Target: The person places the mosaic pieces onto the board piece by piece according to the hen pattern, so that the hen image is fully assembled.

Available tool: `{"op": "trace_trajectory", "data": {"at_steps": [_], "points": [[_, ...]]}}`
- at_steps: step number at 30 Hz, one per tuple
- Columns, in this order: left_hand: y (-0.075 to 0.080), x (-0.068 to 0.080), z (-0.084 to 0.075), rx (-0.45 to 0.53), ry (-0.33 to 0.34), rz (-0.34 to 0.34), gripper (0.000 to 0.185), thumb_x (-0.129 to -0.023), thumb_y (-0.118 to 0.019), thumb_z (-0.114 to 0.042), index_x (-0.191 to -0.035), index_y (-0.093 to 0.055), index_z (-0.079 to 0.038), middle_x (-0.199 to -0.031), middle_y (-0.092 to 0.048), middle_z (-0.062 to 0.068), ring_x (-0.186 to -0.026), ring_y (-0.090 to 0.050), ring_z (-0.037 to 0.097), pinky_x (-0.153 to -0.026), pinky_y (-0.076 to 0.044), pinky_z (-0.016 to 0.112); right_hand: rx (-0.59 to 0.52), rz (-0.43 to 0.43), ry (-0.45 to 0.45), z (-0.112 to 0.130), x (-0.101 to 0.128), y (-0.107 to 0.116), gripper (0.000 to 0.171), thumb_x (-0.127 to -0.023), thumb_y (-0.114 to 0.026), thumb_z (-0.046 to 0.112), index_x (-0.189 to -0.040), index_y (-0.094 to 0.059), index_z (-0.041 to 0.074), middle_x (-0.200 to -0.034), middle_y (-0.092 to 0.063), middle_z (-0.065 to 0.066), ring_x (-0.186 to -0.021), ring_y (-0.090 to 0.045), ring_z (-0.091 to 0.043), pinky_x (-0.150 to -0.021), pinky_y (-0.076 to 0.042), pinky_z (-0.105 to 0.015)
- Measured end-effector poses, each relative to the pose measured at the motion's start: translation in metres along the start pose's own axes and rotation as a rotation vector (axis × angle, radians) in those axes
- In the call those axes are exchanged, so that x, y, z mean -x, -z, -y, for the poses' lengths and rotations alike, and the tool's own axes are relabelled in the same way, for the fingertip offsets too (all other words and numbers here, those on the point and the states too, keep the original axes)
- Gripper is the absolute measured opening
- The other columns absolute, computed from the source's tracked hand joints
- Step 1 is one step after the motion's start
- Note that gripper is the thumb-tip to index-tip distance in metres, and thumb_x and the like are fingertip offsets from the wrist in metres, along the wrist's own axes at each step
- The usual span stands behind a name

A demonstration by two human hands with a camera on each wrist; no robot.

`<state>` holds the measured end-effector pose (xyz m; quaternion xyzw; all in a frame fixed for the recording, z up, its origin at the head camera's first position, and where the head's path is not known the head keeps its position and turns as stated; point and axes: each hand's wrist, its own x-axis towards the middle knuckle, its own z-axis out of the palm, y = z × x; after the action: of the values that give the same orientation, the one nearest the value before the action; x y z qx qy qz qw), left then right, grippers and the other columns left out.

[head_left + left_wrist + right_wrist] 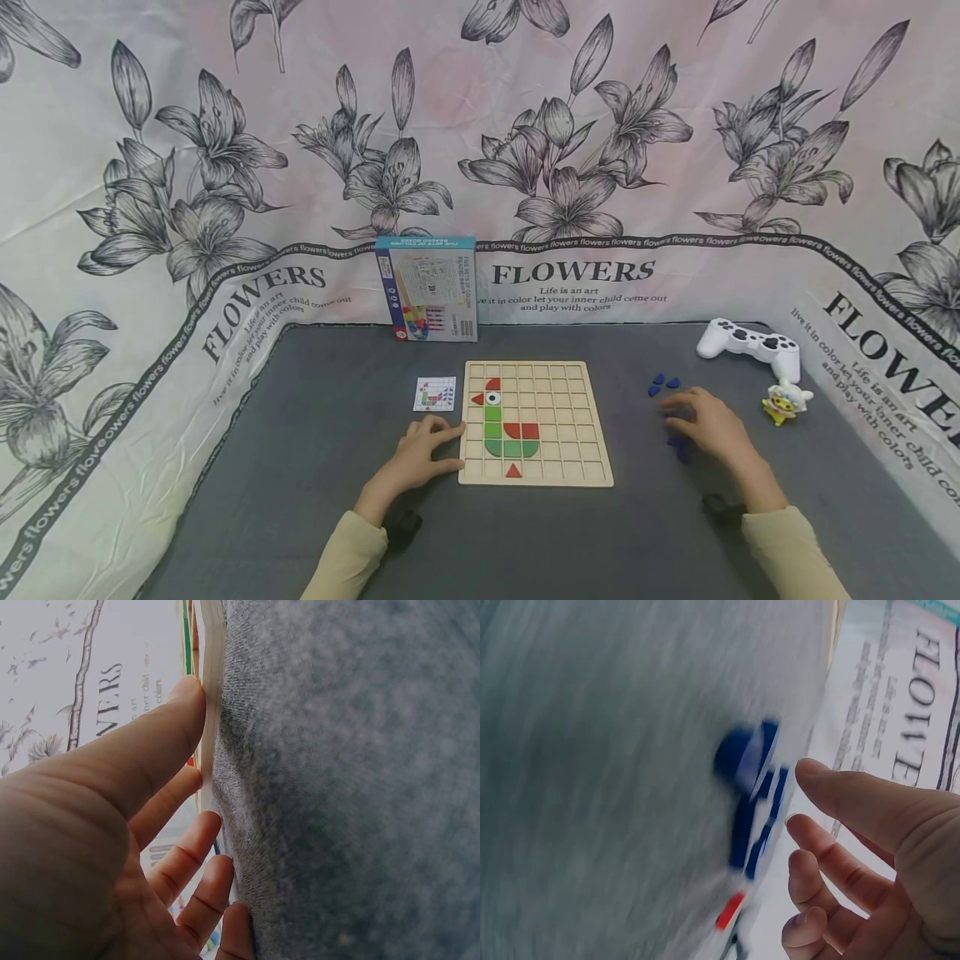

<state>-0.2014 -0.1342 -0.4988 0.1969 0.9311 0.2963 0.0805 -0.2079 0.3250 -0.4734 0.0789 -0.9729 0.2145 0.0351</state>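
A wooden grid board (573,425) lies flat on the table. On it, red and green pieces and a white eye piece form a bird-like shape, with a red triangle (513,471) in the bottom row. My left hand (420,454) rests by the board's left edge, thumb and fingertips touching its side. To the right of the board my right hand (707,423) hovers over dark blue pieces (678,450), fingers loosely bent and holding nothing. More blue pieces (656,381) lie just beyond its fingertips. In the right wrist view the blue pieces (739,757) look blurred, with a red thing (730,910) below them.
A small pattern card (434,394) lies left of the board. Behind it a puzzle box (431,292) stands against the flowered cloth (570,287). On the right are a white game controller (750,343) and a small yellow-and-white figure (783,403).
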Motion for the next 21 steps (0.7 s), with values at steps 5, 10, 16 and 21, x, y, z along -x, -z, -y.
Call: {"op": "trace_trajectory", "data": {"at_steps": [5, 10, 16, 21], "points": [[0.0, 0.001, 0.0, 0.001, 0.003, 0.002, 0.06, -0.082, -0.069, -0.037, -0.136, -0.049, -0.018, -0.114, -0.043, 0.002, -0.096, -0.034, 0.021, -0.082, -0.031, 0.044, 0.031, -0.017, -0.008, -0.021, 0.002, 0.005, 0.027, -0.081, -0.07, 0.019, -0.105, -0.068, 0.007, -0.097, -0.057, -0.017, -0.082, -0.055, -0.034, -0.063, -0.042, -0.045], [0.0, 0.002, 0.001, 0.003, -0.009, 0.005, 0.06, -0.082, -0.068, -0.036, -0.136, -0.049, -0.018, -0.114, -0.043, 0.003, -0.096, -0.034, 0.022, -0.082, -0.031, 0.044, 0.035, -0.044, 0.005, -0.033, 0.005, 0.009, 0.027, -0.079, -0.072, 0.018, -0.103, -0.068, 0.005, -0.101, -0.058, -0.021, -0.092, -0.056, -0.04, -0.072, -0.042, -0.052], [0.0, 0.001, 0.001, -0.002, -0.02, 0.007, 0.06, -0.083, -0.068, -0.037, -0.136, -0.048, -0.018, -0.115, -0.042, 0.003, -0.097, -0.034, 0.022, -0.082, -0.031, 0.044, 0.027, -0.086, 0.03, -0.04, 0.008, 0.015, 0.027, -0.077, -0.073, 0.015, -0.101, -0.068, 0.003, -0.096, -0.059, -0.02, -0.087, -0.056, -0.038, -0.071, -0.041, -0.05], [0.0, 0.0, 0.002, -0.001, -0.018, 0.0, 0.06, -0.083, -0.068, -0.037, -0.136, -0.049, -0.017, -0.115, -0.043, 0.003, -0.097, -0.034, 0.022, -0.083, -0.031, 0.046, 0.029, -0.09, 0.055, -0.046, 0.008, 0.019, 0.026, -0.077, -0.072, 0.011, -0.101, -0.068, 0.001, -0.096, -0.06, -0.022, -0.086, -0.056, -0.037, -0.072, -0.042, -0.049]]}}
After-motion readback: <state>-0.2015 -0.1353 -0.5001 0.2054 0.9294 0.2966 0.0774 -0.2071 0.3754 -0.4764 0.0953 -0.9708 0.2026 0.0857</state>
